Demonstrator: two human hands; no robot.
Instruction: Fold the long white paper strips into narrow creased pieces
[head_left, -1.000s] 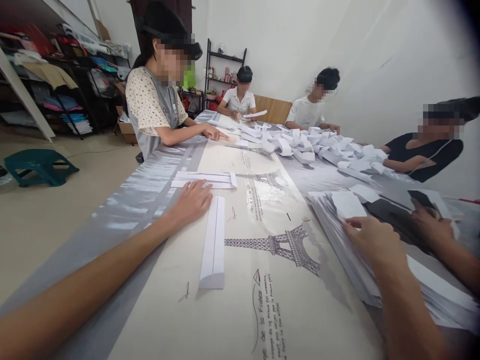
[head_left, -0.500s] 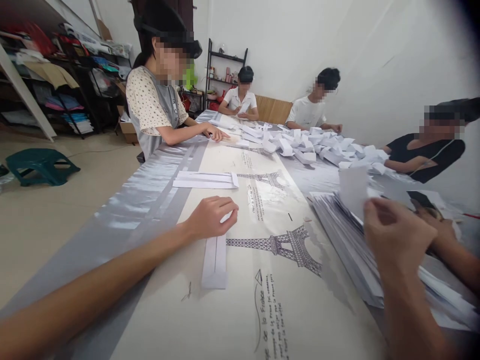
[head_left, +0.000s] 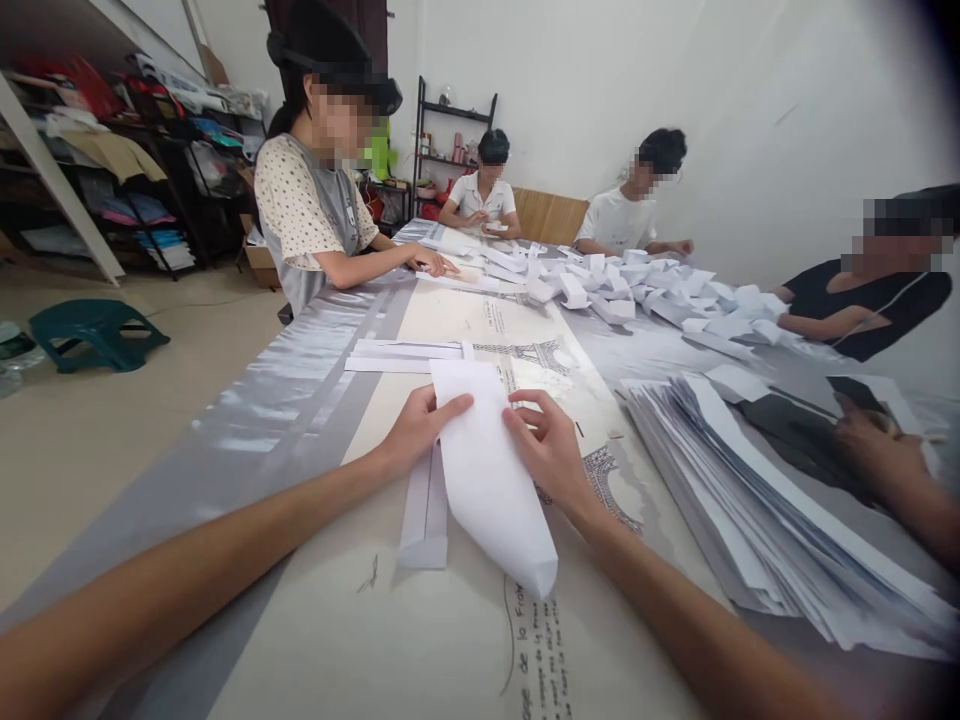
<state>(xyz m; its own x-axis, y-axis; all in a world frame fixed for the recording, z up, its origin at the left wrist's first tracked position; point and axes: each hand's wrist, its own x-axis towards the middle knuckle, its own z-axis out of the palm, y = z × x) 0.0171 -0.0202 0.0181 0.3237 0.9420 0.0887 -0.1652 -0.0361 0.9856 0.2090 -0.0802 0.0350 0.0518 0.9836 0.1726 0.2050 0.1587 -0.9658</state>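
A long white sheet of paper [head_left: 491, 470] is held up in front of me, its near end curled and pointed. My left hand [head_left: 420, 425] grips its left edge, thumb on top. At the right edge, my right hand [head_left: 551, 445] has it between thumb and bent fingers. Under the sheet, partly hidden, a folded white paper strip [head_left: 425, 515] lies on the tablecloth. Just beyond the hands rests another flat folded paper piece [head_left: 390, 356]. To the right of my right hand is a fanned stack of white paper [head_left: 742, 500].
A heap of folded white papers [head_left: 630, 285] covers the table's far right. A co-worker's hand [head_left: 874, 440] is close beside the paper stack. Another person [head_left: 315, 200] works at the left edge, with more people around the table. A green stool [head_left: 97, 335] stands on the floor.
My right hand has come from the paper stack to the middle, bringing a white sheet. My left hand, earlier near the folded strip, has taken hold of the sheet's left edge.
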